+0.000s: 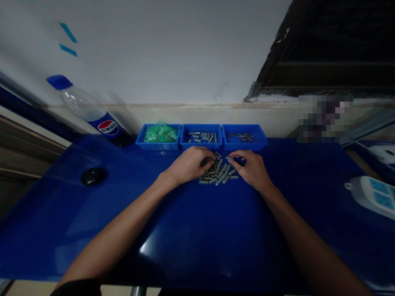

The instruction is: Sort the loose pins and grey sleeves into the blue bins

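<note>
A pile of small grey metal cylinders (222, 174) and brass-coloured screws or pins (206, 173) lies on the blue table (197, 230). My left hand (194, 162) is over the left side of the pile, fingers curled toward the thumb; whatever is between the fingertips is hidden. At the pile's right side, my right hand (252, 167) pinches a grey cylinder (229, 158) between thumb and forefinger. Just behind the hands stand three blue bins: the left bin (158, 146) has green plastic packets, the middle bin (201, 146) grey cylinders, the right bin (245, 146) thin metal pins.
A large clear bottle with a blue label (106, 125) stands at the back left by the wall. In front of it lies a black computer mouse (93, 176). A white power strip (375, 195) is at the right edge. The wall (185, 61) rises behind the bins.
</note>
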Demonstrator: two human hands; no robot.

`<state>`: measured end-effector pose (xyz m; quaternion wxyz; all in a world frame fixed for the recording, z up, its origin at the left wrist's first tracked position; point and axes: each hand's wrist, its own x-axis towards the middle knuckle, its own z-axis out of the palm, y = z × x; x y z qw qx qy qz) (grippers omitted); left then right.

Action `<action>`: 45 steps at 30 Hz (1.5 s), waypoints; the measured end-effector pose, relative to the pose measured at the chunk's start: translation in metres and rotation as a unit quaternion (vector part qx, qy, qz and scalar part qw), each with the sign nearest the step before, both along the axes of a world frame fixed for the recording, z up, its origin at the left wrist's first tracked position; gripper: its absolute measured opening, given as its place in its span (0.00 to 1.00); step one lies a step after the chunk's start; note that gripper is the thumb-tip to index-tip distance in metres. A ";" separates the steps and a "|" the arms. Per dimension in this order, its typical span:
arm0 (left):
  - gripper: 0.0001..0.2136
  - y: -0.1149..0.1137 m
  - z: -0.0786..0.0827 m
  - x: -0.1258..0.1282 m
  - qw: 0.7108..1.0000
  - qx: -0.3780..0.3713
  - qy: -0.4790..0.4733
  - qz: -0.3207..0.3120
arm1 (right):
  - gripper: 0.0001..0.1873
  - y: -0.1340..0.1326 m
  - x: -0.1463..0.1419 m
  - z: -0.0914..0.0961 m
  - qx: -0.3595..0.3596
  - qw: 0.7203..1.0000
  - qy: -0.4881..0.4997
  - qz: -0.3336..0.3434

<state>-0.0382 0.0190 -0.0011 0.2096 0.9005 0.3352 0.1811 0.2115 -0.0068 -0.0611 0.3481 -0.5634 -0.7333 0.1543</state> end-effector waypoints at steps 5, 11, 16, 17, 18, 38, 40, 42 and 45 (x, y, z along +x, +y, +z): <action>0.11 0.001 0.001 -0.001 1.000 -0.010 -0.024 0.013 | 0.08 0.000 -0.004 0.002 -0.034 0.989 0.143 -0.003; 0.12 -0.002 0.003 0.003 0.984 -0.072 -0.158 0.028 | 0.17 -0.006 -0.016 0.021 -0.157 0.912 0.378 0.030; 0.10 -0.007 0.008 0.008 0.972 -0.105 -0.208 0.027 | 0.19 -0.008 -0.021 0.023 -0.176 0.888 0.423 0.036; 0.10 -0.007 0.009 0.009 0.972 -0.107 -0.210 0.029 | 0.19 -0.008 -0.022 0.022 -0.178 0.885 0.428 0.039; 0.10 -0.008 0.009 0.009 0.972 -0.107 -0.209 0.030 | 0.20 -0.008 -0.023 0.022 -0.180 0.883 0.432 0.043; 0.15 0.015 0.007 -0.010 0.915 -0.135 -0.326 0.194 | 0.15 -0.004 -0.020 0.018 -0.109 0.924 0.366 -0.002; 0.11 0.012 0.008 -0.009 0.935 -0.112 -0.287 0.178 | 0.14 -0.004 -0.019 0.014 -0.092 0.938 0.335 -0.002; 0.09 0.009 0.007 -0.008 0.957 -0.090 -0.234 0.145 | 0.13 -0.004 -0.018 0.010 -0.074 0.954 0.292 0.002; 0.08 0.005 0.002 -0.004 0.984 -0.058 -0.147 0.089 | 0.10 -0.006 -0.018 0.007 -0.055 0.971 0.231 0.010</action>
